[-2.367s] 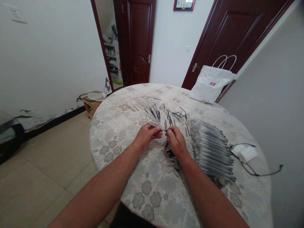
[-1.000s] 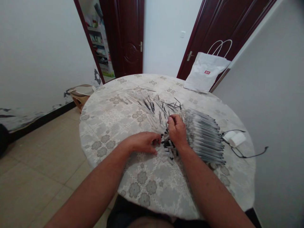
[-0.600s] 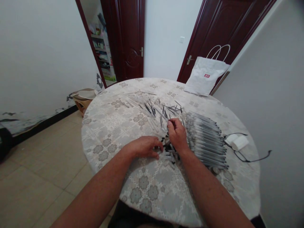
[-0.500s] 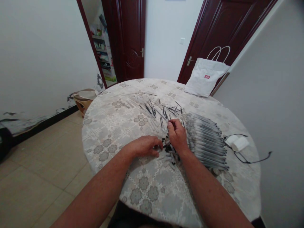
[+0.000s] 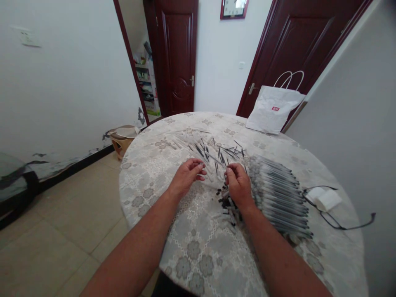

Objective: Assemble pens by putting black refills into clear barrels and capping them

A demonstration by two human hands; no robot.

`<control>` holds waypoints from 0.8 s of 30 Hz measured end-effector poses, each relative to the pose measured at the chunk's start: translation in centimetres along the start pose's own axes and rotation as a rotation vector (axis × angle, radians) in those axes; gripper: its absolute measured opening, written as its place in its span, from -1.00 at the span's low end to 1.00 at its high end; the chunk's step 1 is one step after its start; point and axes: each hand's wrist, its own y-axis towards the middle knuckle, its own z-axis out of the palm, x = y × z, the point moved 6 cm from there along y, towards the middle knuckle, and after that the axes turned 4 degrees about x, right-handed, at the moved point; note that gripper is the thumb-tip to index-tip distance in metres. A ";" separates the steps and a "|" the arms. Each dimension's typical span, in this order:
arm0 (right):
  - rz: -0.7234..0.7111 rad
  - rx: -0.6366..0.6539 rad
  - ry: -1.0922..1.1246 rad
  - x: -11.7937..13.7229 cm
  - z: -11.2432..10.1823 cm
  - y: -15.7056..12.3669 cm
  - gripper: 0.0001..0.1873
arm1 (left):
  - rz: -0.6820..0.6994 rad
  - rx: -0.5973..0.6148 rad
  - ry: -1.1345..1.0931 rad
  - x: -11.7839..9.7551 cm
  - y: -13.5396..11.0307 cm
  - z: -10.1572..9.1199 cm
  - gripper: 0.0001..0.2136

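Note:
My left hand (image 5: 185, 178) is raised a little above the round table (image 5: 198, 251), its fingertips pinched on a small pen part that I cannot name. My right hand (image 5: 239, 184) is closed beside it, pinching a thin dark refill. Both hands are over a scatter of loose pen barrels and refills (image 5: 206, 149). Small black caps (image 5: 227, 204) lie under my right wrist. A long row of assembled pens (image 5: 280, 194) lies just right of my right hand.
A white paper bag (image 5: 272, 112) leans at the table's far edge by a dark door. A white charger with black cable (image 5: 324, 200) lies at the right. A stool (image 5: 123, 138) stands on the floor to the left.
My left hand has lifted off the tablecloth by the black caps and come up toward the right hand. The right hand has stayed closed over the loose parts.

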 end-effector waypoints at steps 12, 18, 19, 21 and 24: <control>0.031 -0.035 0.132 0.3 -0.2 -0.3 -0.76 | 0.001 -0.185 -0.353 0.3 0.3 -1.9 -0.68; -0.023 -0.003 0.024 0.8 0.0 -0.4 -0.78 | -0.005 -0.180 -0.292 0.3 0.3 -1.6 -0.74; -0.032 0.000 0.013 0.9 0.0 -0.5 -0.78 | 0.001 -0.181 -0.288 0.3 0.3 -1.7 -0.74; -0.037 0.008 0.002 1.0 0.1 -0.5 -0.78 | 0.006 -0.180 -0.283 0.3 0.3 -1.7 -0.74; -0.037 0.014 -0.009 1.0 0.2 -0.5 -0.79 | 0.008 -0.172 -0.269 0.4 0.4 -1.7 -0.73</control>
